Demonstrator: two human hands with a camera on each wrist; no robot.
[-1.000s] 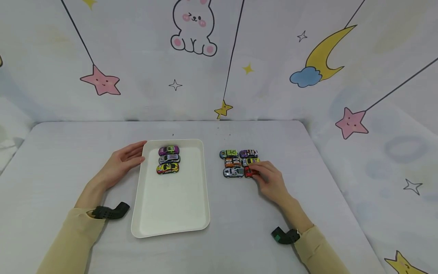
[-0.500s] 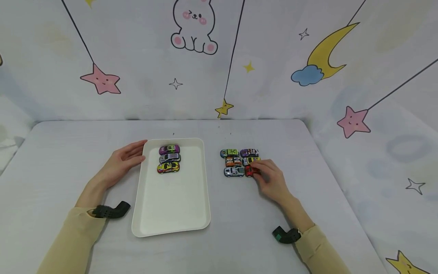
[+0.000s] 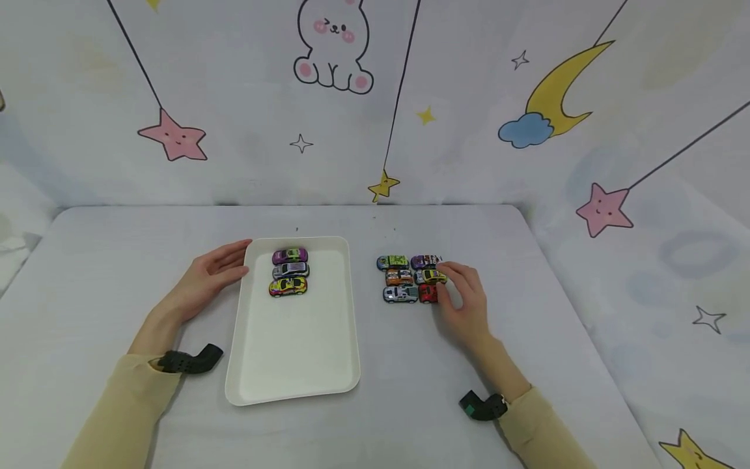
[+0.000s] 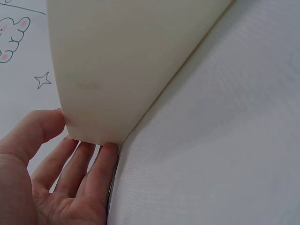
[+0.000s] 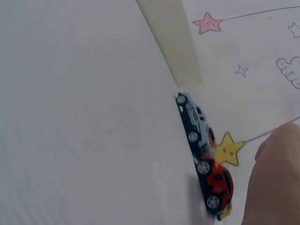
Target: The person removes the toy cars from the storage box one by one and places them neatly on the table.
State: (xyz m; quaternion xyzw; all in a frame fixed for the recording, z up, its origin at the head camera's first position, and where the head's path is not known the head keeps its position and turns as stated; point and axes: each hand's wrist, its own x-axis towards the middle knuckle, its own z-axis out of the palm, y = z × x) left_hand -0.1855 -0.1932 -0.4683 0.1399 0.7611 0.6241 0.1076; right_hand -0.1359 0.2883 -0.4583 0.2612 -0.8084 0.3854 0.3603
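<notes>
In the head view my left hand (image 3: pixel 202 283) lies at the left side of a white tray (image 3: pixel 293 358). The left wrist view shows its fingertips against the outer wall of the tray, thumb at the rim. Inside the tray stand a purple toy car (image 3: pixel 290 255), a silver one (image 3: pixel 291 270) and a yellow-red one (image 3: pixel 288 286). My right hand (image 3: pixel 465 309) hovers over the right end of a second group, thumb and fingers spread around a yellow toy car (image 3: pixel 426 277). A red toy car (image 3: pixel 428 294) sits just below, partly covered by the thumb.
The second group also has a green toy car (image 3: pixel 392 262), a purple-white one (image 3: pixel 425 261), an orange one (image 3: pixel 399 277) and a silver pickup (image 3: pixel 401 294), packed closely on the white table (image 3: pixel 410 391). A patterned cloth (image 3: pixel 246 117) hangs behind.
My right hand has let go of the red car and shifted slightly up, toward the yellow car, its fingers spreading apart. The left hand and tray stay still.
</notes>
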